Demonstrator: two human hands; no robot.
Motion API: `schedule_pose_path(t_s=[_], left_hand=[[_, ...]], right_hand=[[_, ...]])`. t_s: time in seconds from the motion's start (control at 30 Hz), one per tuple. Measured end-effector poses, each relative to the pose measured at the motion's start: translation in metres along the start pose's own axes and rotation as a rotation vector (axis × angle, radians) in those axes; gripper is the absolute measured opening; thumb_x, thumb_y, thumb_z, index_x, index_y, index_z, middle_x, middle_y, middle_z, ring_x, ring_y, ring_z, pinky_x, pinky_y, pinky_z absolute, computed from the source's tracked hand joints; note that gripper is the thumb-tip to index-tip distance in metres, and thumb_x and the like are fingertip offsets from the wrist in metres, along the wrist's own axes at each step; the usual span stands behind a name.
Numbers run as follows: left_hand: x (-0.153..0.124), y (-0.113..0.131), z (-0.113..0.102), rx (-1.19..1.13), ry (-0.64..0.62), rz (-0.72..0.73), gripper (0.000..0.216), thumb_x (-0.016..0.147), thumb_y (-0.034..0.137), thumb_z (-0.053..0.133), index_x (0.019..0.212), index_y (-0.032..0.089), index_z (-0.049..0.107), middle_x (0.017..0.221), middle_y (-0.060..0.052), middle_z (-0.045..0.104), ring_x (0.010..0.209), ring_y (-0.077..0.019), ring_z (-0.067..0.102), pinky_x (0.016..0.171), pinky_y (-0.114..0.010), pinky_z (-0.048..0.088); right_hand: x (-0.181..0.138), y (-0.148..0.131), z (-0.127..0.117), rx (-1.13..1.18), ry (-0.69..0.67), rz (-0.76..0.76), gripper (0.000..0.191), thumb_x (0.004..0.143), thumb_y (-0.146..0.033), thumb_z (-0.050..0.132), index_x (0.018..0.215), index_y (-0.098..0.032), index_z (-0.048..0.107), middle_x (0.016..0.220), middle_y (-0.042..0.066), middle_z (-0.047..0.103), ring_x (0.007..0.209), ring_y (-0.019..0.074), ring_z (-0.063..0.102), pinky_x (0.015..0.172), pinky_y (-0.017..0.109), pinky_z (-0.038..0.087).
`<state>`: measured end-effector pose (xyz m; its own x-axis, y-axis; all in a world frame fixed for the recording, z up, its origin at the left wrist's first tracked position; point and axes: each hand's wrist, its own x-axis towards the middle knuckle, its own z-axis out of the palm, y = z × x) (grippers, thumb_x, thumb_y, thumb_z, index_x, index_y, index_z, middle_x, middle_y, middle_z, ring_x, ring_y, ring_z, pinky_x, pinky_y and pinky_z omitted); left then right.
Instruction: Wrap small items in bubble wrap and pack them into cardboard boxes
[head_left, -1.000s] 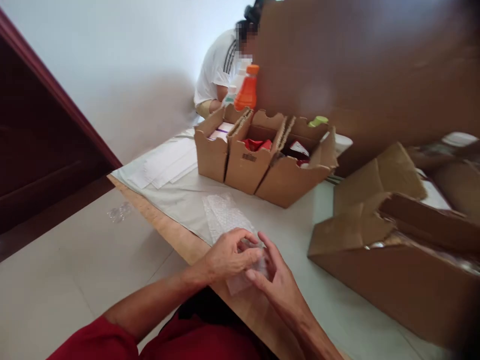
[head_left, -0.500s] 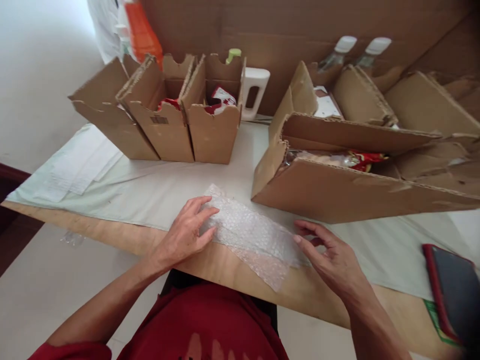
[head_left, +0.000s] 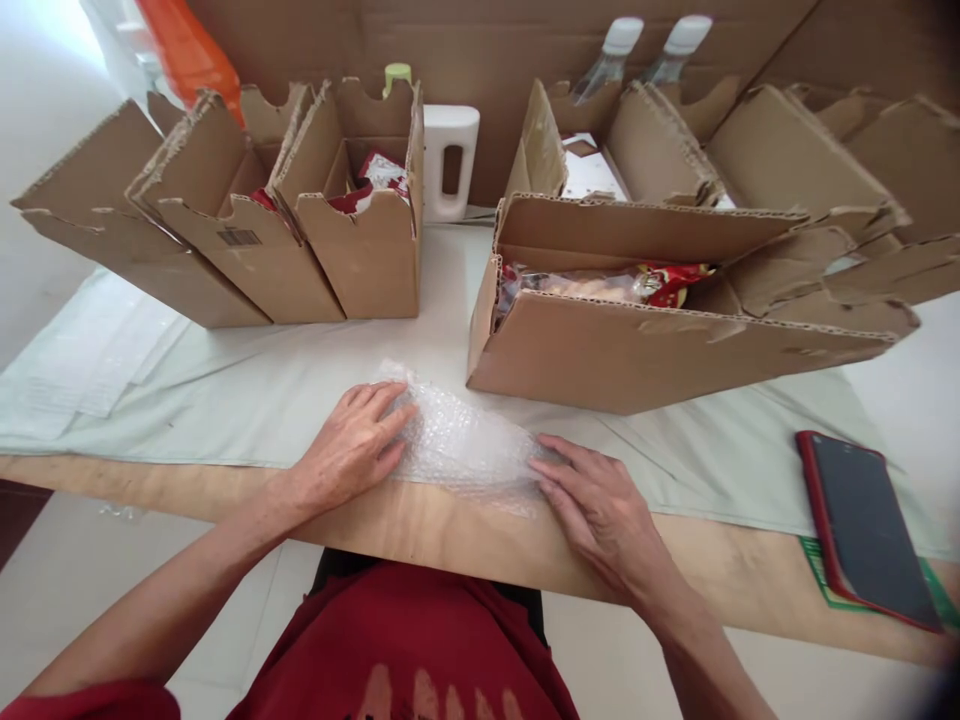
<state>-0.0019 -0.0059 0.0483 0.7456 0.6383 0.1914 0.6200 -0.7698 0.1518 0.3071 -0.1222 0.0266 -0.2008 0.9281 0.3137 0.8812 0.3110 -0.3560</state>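
Observation:
A sheet of clear bubble wrap (head_left: 469, 440) lies folded into a long bundle near the table's front edge. What it may enclose cannot be made out. My left hand (head_left: 352, 435) holds its left end, fingers bent over the top and thumb at the near side. At the opposite end, my right hand (head_left: 592, 495) presses its fingertips and thumb against the wrap. A thin flap of the wrap lies along the near side, over bare wood.
Cardboard bins (head_left: 375, 260) with packets stand back left. More cardboard bins (head_left: 675, 350) stand right, a snack packet (head_left: 667, 285) in the front one. A white jug (head_left: 450, 150) and capped bottles are behind. A red-cased phone (head_left: 870, 530) lies right; clear sheets (head_left: 97, 350) lie left.
My right hand has closed in on the wrap's right end. The flap that hung toward me is drawn in, so the bundle looks more compact. The camera view has shifted.

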Motion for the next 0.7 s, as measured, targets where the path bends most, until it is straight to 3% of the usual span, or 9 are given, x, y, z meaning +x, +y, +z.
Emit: schedule_pose_path(t_s=[0.27,0.37,0.47,0.53,0.63,0.7], left_hand=[[0.010,0.001,-0.001,0.038,-0.010,0.037,0.035,0.089,0.014,0.057,0.124,0.014,0.063,0.140,-0.022,0.060,0.126,-0.0374,0.060,0.101,-0.057,0.052],[0.015,0.007,-0.002,0.014,-0.058,0.070,0.044,0.086,0.018,0.063,0.130,0.015,0.060,0.145,-0.022,0.057,0.134,-0.0389,0.054,0.109,-0.060,0.044],[0.020,0.011,0.001,-0.005,-0.062,0.093,0.059,0.082,0.019,0.067,0.139,0.015,0.054,0.147,-0.021,0.056,0.138,-0.0386,0.050,0.115,-0.061,0.039],[0.023,0.010,0.005,0.012,-0.020,0.108,0.049,0.083,0.013,0.065,0.132,0.014,0.060,0.142,-0.020,0.060,0.135,-0.0379,0.053,0.115,-0.060,0.040],[0.025,0.003,0.012,0.052,0.084,0.132,0.022,0.087,0.004,0.056,0.102,0.013,0.070,0.129,-0.018,0.069,0.128,-0.0345,0.060,0.112,-0.056,0.044],[0.023,-0.002,0.016,0.065,0.119,0.161,0.020,0.089,0.002,0.053,0.091,0.013,0.069,0.123,-0.017,0.072,0.122,-0.0323,0.064,0.110,-0.054,0.047]], right_hand=[[0.006,0.013,-0.026,0.100,-0.209,0.082,0.039,0.104,-0.024,0.040,0.126,-0.027,0.072,0.134,0.006,0.070,0.119,0.0238,0.070,0.097,0.044,0.060],[0.010,0.010,-0.030,0.110,-0.131,0.126,0.036,0.105,-0.027,0.041,0.122,-0.026,0.073,0.134,0.007,0.070,0.121,0.0252,0.068,0.100,0.047,0.058],[0.013,-0.003,-0.035,0.130,-0.004,0.071,0.029,0.103,-0.023,0.046,0.114,-0.024,0.072,0.129,0.008,0.072,0.119,0.0253,0.068,0.100,0.046,0.056],[0.013,-0.014,-0.037,0.164,0.025,-0.030,0.026,0.100,-0.016,0.049,0.112,-0.024,0.071,0.127,0.008,0.073,0.120,0.0241,0.067,0.100,0.044,0.054],[0.008,-0.029,-0.031,0.183,-0.018,-0.165,0.028,0.095,-0.008,0.052,0.111,-0.023,0.071,0.128,0.008,0.072,0.123,0.0249,0.065,0.099,0.043,0.054],[0.003,-0.035,-0.020,0.176,-0.074,-0.207,0.029,0.094,-0.006,0.050,0.109,-0.021,0.070,0.128,0.009,0.072,0.124,0.0263,0.064,0.096,0.044,0.054]])
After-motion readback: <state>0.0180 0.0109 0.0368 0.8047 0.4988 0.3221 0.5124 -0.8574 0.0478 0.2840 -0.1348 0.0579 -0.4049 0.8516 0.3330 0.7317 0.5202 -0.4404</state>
